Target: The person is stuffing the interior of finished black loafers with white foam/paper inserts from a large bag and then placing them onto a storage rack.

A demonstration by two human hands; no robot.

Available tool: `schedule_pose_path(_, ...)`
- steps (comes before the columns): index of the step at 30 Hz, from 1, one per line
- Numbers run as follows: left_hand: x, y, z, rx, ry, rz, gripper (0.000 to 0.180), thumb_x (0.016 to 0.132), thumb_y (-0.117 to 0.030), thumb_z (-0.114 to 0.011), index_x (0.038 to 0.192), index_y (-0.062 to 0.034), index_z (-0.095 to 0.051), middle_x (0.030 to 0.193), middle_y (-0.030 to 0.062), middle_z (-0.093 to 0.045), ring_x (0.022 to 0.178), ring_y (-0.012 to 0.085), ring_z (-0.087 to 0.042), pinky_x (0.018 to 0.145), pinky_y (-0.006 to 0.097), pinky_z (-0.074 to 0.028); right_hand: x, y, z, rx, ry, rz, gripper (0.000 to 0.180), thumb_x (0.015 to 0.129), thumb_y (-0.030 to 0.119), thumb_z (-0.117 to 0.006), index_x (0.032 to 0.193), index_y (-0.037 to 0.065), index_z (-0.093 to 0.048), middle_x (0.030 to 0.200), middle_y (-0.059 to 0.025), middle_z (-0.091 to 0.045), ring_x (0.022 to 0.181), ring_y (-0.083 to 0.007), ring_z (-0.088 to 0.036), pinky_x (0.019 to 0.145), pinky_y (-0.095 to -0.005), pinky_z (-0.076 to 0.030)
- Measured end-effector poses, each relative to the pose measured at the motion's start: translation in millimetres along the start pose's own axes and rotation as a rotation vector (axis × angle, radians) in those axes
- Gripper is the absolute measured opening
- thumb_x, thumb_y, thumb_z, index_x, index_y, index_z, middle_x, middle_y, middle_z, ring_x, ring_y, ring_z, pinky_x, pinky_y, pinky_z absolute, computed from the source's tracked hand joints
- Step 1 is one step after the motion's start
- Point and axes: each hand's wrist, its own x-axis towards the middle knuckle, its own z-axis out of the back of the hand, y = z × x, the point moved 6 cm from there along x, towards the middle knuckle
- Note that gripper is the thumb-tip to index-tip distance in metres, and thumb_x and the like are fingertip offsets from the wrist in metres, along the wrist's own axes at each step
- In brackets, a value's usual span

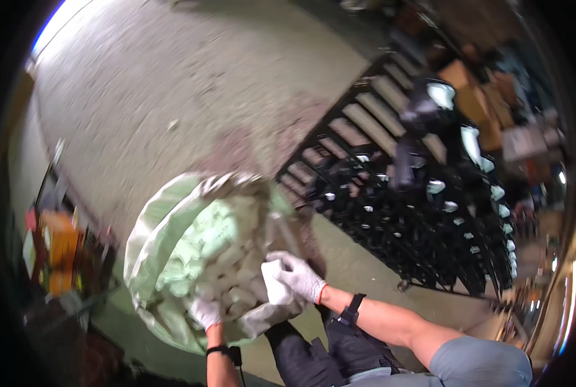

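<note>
We grip the green sack [172,251] just ahead, left hand [206,312] clutching its near rim, right hand [295,274] closed on a pale piece [275,284] over its mouth.

a grey concrete floor [172,84] fills the upper left, with a darker stain near the middle. to the right stands a black metal rack [423,226] (its slats bend toward the rim), carrying many dark parts with pale ends. behind it lie brown cardboard boxes [475,97]. at the far left an orange object [59,248] is blurred.
</note>
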Motion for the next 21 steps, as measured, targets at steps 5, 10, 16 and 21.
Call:
schedule_pose_path(5,62,57,2,0.403,0.25,-0.315,0.04,0.076,-0.035,-0.084,0.105,-0.0062,-0.085,0.12,0.0216,-0.081,0.117,0.0412,-0.077,0.096,0.051,-0.063,-49,32,73,0.742,0.039,-0.08,0.044,0.1,0.009,-0.059,0.144,0.011,-0.064,0.134,-0.0099,-0.071,0.119,-0.027,-0.071,0.109,-0.0425,-0.059)
schedule_pose_path(10,121,24,-5,0.413,0.524,-0.424,0.045,0.085,-0.04,-0.085,0.115,-0.0075,-0.085,0.123,0.0205,-0.081,0.113,0.0389,-0.077,0.092,0.049,-0.061,-67,28,151,1.06,0.081,-0.223,0.052,0.104,0.024,-0.068,0.153,0.018,-0.052,0.138,-0.0194,-0.067,0.11,-0.0384,-0.075,0.086,-0.056,-0.068)
schedule_pose_path(16,108,101,-6,0.405,0.402,-0.521,0.049,0.087,-0.031,-0.085,0.13,-0.0098,-0.076,0.128,0.0172,-0.078,0.122,0.0383,-0.074,0.103,0.055,-0.057,-92,75,172,1.017,0.057,-0.069,0.051,0.107,0.017,-0.068,0.153,0.011,-0.049,0.144,-0.0202,-0.065,0.111,-0.0372,-0.076,0.089,-0.051,-0.068)
schedule_pose_path(21,94,6,44,0.357,0.269,-0.432,0.082,0.071,-0.039,-0.093,0.143,-0.0118,-0.066,0.128,0.0156,-0.074,0.116,0.0327,-0.073,0.105,0.045,-0.057,-157,91,242,0.718,-0.301,0.12,0.037,0.112,0.02,-0.064,0.145,0.006,-0.058,0.127,-0.0112,-0.072,0.106,-0.0239,-0.076,0.093,-0.0453,-0.066)
